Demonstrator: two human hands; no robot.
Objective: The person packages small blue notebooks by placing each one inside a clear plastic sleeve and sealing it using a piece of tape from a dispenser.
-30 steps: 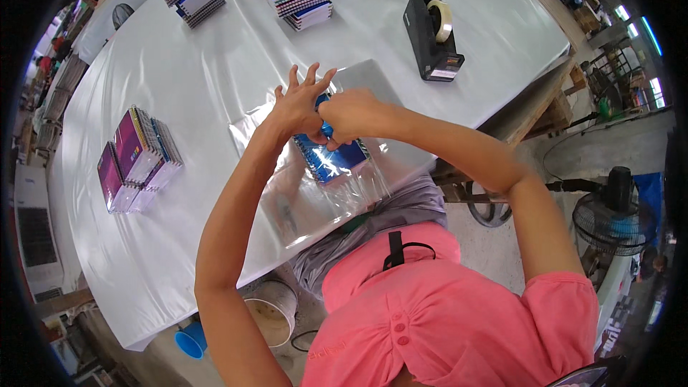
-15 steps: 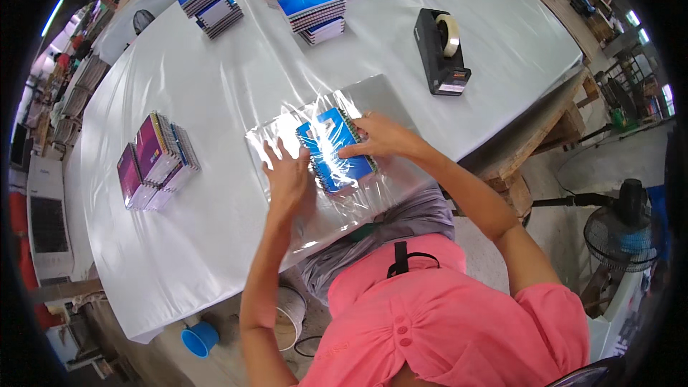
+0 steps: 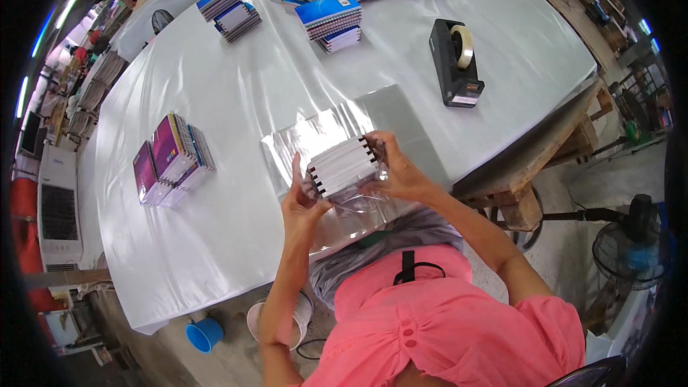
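Note:
A stack of spiral notebooks (image 3: 344, 166) is tipped on its side, white page edges up and dark spiral coils at both ends. My left hand (image 3: 301, 202) grips its left end, fingers and thumb around the corner. At the right end, my right hand (image 3: 394, 169) holds it with the thumb along the near side. Under and around the stack lies clear plastic film (image 3: 304, 140), partly drawn up at the near side. The film rests on a sheaf of clear sheets (image 3: 401, 115) at the table's near edge.
A black tape dispenser (image 3: 455, 64) stands to the right. Purple notebooks (image 3: 168, 150) are piled at the left, blue ones (image 3: 326, 11) in several stacks at the far side. The white-covered table (image 3: 193, 244) has a blue bucket (image 3: 205, 334) below its near edge.
The notebook stack has been turned from its blue cover facing up to its page edges facing up. Both hands have shifted to grip its two ends.

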